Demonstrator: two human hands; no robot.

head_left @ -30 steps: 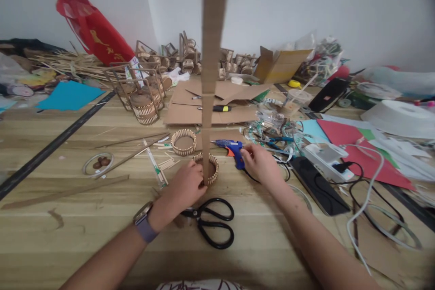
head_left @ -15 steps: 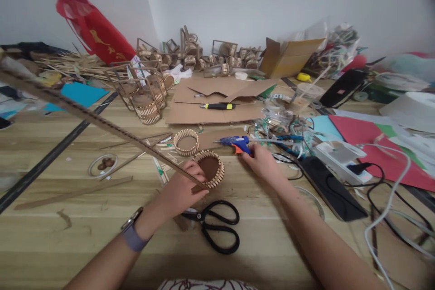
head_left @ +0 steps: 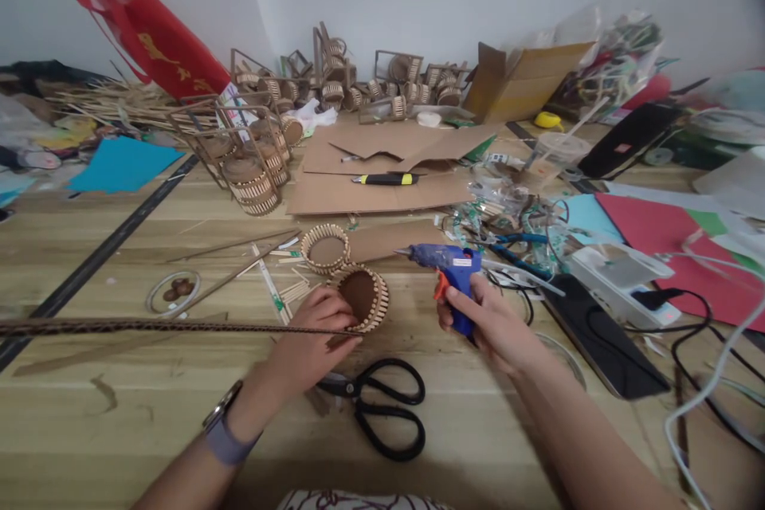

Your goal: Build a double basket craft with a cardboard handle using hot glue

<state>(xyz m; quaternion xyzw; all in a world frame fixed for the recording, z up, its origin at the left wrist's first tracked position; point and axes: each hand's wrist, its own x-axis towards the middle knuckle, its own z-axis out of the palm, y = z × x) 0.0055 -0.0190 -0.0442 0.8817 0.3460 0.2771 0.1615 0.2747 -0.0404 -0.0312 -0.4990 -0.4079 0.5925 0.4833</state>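
My left hand is closed on the end of a long cardboard strip that lies low over the table and runs out to the left. The hand rests against a small round basket of bamboo sticks. A second such ring sits just behind it. My right hand grips a blue hot glue gun by its handle, lifted off the table, its nozzle pointing left toward the basket. Black scissors lie in front of my hands.
Flat cardboard sheets with a yellow-black knife lie behind. Finished baskets in wire frames stand at back left, with a red bag. A black phone, white power strip, cables and coloured paper crowd the right.
The cardboard strip swung from upright down to the left until nearly flat. My right hand took the glue gun off the table and raised it.
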